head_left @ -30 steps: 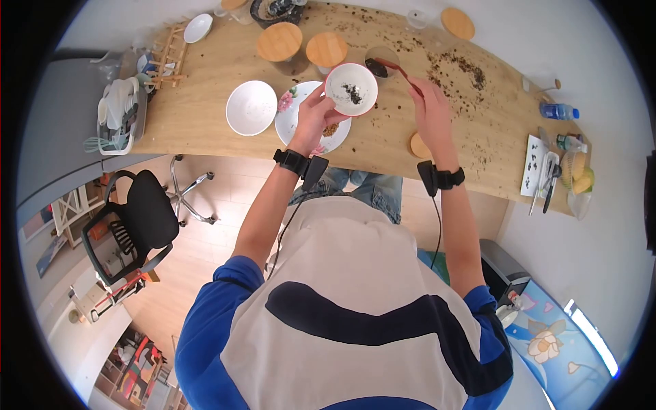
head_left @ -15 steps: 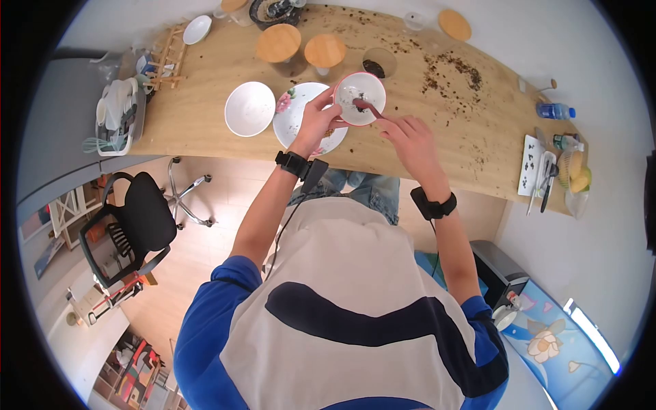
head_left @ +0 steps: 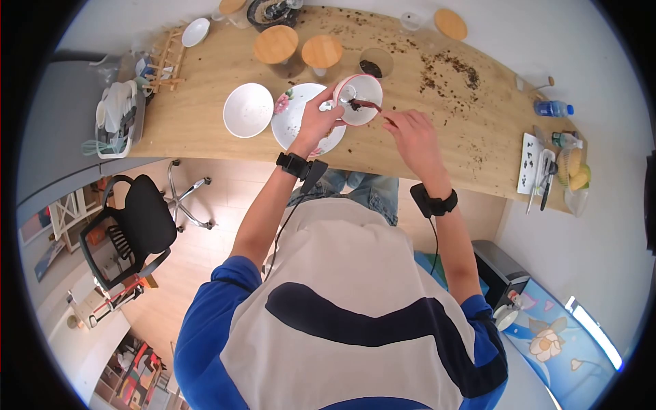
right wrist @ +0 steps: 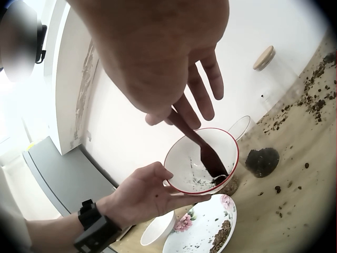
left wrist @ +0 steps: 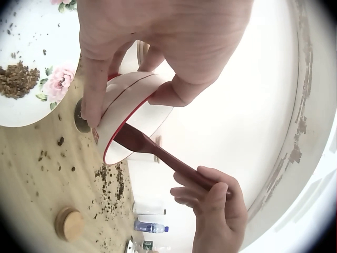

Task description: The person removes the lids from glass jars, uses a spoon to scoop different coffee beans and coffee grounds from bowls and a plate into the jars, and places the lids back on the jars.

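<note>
The left hand (head_left: 319, 124) grips a white bowl with a red rim (head_left: 369, 91), tilted over the edge of a flowered plate (head_left: 292, 116); its thumb lies at the rim in the left wrist view. A dark red spatula (left wrist: 171, 161) is pinched by the handle in the right hand (head_left: 417, 145), its blade inside the bowl. Dark bits lie by the blade (right wrist: 214, 162) in the right wrist view. Brown seeds (left wrist: 19, 80) rest on the plate. Behind the bowl stands a clear glass container with dark contents (head_left: 371, 67).
A white bowl (head_left: 248, 110) stands left of the plate. Two wooden-lidded jars (head_left: 277, 45) (head_left: 322, 51) are behind it. Dark bits (head_left: 465, 75) are scattered over the table's right side. A bottle (head_left: 553, 108) and a white tray (head_left: 529, 164) sit at the right end.
Over the last second the right hand moved left from the glass container, bringing the spatula into the bowl. The left hand shifted the bowl slightly right and tilted it.
</note>
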A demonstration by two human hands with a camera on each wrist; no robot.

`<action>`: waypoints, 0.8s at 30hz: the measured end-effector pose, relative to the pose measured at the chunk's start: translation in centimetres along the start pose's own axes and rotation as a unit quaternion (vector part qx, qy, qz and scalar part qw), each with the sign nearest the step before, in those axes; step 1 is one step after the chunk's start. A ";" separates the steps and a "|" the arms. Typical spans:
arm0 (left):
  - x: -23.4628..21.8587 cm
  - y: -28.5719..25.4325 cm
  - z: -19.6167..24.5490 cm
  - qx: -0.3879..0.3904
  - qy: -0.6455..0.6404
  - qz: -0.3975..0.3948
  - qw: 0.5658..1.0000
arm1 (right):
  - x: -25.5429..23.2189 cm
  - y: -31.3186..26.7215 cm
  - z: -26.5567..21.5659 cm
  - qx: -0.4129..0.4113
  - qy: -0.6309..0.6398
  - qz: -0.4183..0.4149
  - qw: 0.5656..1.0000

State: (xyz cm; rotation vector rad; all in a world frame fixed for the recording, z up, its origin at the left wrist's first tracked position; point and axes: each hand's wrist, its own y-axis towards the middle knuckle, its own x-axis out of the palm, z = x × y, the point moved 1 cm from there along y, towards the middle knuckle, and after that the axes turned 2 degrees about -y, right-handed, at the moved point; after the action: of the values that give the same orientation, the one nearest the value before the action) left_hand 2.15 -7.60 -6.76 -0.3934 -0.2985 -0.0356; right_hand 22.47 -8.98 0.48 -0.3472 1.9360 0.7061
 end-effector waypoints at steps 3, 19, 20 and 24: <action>0.0 0.1 -0.3 0.006 -0.005 0.003 1.000 | 0.0 -0.1 0.0 0.086 0.051 0.063 0.993; -0.2 -0.2 -0.6 0.087 0.230 -0.001 0.969 | 5.1 -0.3 3.6 0.467 0.564 0.076 0.676; -0.3 -0.1 -0.6 0.085 0.229 0.000 0.970 | 5.4 -0.6 3.8 0.473 0.604 0.076 0.636; -0.4 -0.1 -0.9 0.086 0.216 0.011 0.973 | 6.9 -1.9 5.0 0.468 0.653 0.080 0.590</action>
State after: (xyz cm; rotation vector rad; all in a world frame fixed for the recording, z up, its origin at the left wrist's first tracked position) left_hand 2.01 -8.04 -7.61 -0.2075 0.1330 -0.0715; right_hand 23.97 -6.96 -7.88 0.0828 3.3874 -0.9132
